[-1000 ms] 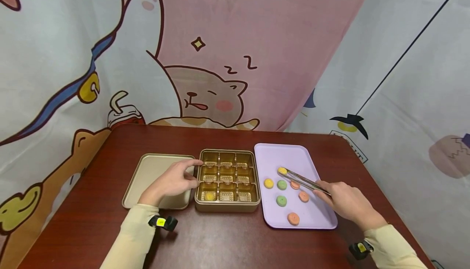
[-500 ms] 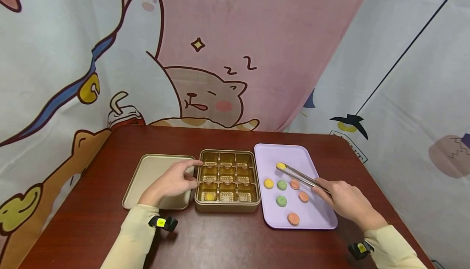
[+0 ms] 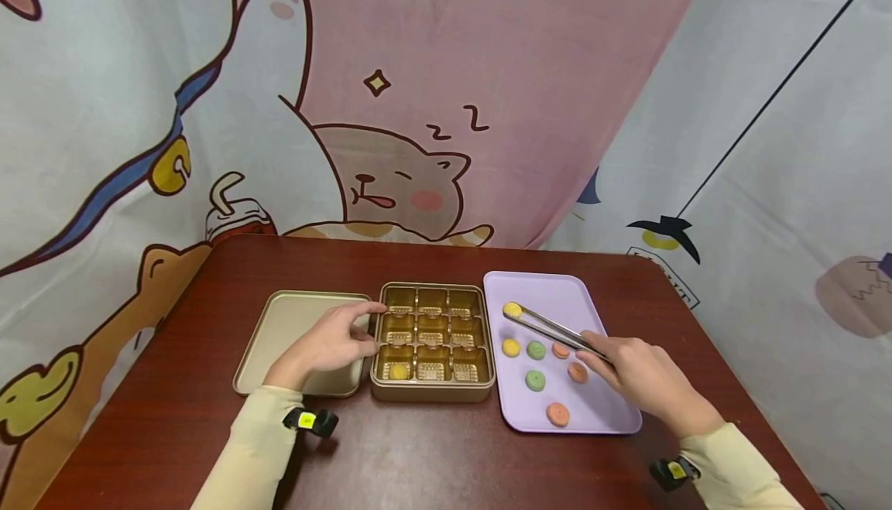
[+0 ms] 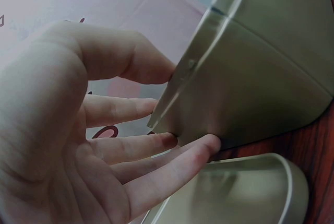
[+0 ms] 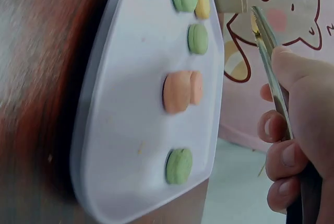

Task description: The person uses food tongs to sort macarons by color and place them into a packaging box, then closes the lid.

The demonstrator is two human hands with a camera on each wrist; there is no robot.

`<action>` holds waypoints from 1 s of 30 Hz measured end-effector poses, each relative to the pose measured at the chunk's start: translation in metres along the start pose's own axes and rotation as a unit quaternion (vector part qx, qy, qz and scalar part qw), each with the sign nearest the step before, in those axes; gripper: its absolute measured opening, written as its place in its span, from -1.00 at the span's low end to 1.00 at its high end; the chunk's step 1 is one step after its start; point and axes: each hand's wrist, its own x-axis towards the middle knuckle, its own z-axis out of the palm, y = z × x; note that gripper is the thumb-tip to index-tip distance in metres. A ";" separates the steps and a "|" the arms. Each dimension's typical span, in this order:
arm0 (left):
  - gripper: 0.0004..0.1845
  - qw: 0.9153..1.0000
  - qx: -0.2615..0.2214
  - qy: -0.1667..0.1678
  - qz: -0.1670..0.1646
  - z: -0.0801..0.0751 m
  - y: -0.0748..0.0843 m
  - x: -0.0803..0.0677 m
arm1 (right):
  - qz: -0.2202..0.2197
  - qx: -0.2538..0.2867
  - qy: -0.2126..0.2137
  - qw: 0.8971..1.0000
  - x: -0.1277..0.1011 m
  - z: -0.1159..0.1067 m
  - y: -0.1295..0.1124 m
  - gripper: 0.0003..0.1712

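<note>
right hand (image 3: pixel 637 377): gripping a pair of metal tongs (image 3: pixel 554 330), fingers curled round the handle end; you can see the grip close up in the wrist view too (image 5: pixel 300 145)
tongs: reaching out over the far-left part of the purple tray (image 3: pixel 557 287), tips pinching a yellow macaron (image 3: pixel 512 309) that's sitting a bit above the tray surface, near the gold box's right edge
left hand (image 3: pixel 327 343): resting against the left side of the gold box (image 3: pixel 432 394), fingers pretty much straight and touching its wall, not really clamping anything; the wrist view shows fingertips (image 4: pixel 209 145) pressing on the box's side
gold box: sitting between the lid and the tray, nine compartments in a 3x3 grid, one yellow macaron in the box (image 3: pixel 399 371) lying in the near-left compartment
lid (image 3: pixel 293 316): lying flat just left of the box, partly under the left hand
tray leftovers: one yellow (image 3: pixel 511 347), two green (image 3: pixel 535 350) (image 3: pixel 534 380) and three orange-pink ones (image 3: pixel 557 415), all lying loose on the tray
table (image 3: pixel 418 456): dark reddish wood, everything's sitting on it
backdrop: cartoon cat curtain (image 3: pixel 390 177) hanging behind the table
</note>
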 end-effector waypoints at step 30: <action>-0.30 1.000 -0.003 0.001 -0.010 0.000 0.002 -0.001 | -0.203 0.013 0.079 0.976 0.064 0.015 -0.078 -0.80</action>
